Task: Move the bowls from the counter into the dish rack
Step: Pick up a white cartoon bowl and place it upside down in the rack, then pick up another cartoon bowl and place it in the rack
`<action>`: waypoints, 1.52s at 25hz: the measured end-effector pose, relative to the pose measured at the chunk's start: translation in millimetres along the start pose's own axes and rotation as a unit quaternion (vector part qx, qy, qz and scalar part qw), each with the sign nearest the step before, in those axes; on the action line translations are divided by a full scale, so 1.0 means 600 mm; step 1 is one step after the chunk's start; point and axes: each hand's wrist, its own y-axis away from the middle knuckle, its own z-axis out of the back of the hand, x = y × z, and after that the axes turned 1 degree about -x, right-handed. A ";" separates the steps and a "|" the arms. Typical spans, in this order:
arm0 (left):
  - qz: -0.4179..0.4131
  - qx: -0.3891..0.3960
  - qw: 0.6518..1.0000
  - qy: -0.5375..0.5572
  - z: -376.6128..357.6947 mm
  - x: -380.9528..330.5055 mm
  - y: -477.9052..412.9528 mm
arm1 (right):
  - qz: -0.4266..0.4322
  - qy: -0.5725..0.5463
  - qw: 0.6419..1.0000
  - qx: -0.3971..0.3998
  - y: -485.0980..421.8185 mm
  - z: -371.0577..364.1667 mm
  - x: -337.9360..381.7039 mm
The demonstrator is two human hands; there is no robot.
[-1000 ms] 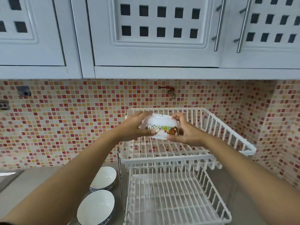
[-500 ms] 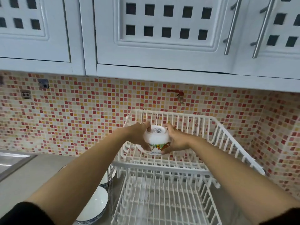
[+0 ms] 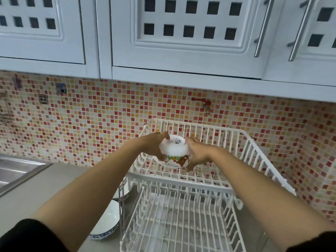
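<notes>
A white cartoon bowl (image 3: 175,153) with bear pictures is upside down, its base with a label facing up. My left hand (image 3: 155,145) grips its left side and my right hand (image 3: 197,154) grips its right side. The bowl hovers low inside the upper tier of the white two-tier dish rack (image 3: 254,157), near that tier's left front. Whether it touches the wires I cannot tell. On the grey counter left of the rack lies a white bowl with a blue rim (image 3: 107,222), and a second bowl (image 3: 121,192) shows partly behind the rack's post.
The rack's lower tier (image 3: 181,224) holds nothing. A steel sink (image 3: 16,171) sits at the far left. White wall cabinets (image 3: 181,37) hang overhead. A red tap (image 3: 203,102) sticks out of the mosaic-tiled wall behind the rack.
Both hands have turned the cartoon bowl upside down and lowered it into the rack's upper tier. The view has shifted a little to the right.
</notes>
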 end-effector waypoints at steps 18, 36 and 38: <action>0.215 -0.189 0.957 0.038 0.068 0.400 0.287 | 0.200 0.038 0.977 -0.070 -0.113 -0.100 0.512; 0.392 0.047 0.908 0.140 -0.376 0.683 0.494 | -0.072 -0.120 0.957 0.256 -0.094 -0.628 0.632; 0.382 0.037 0.914 0.133 -0.357 0.694 0.494 | -0.048 -0.125 0.959 0.249 -0.096 -0.601 0.633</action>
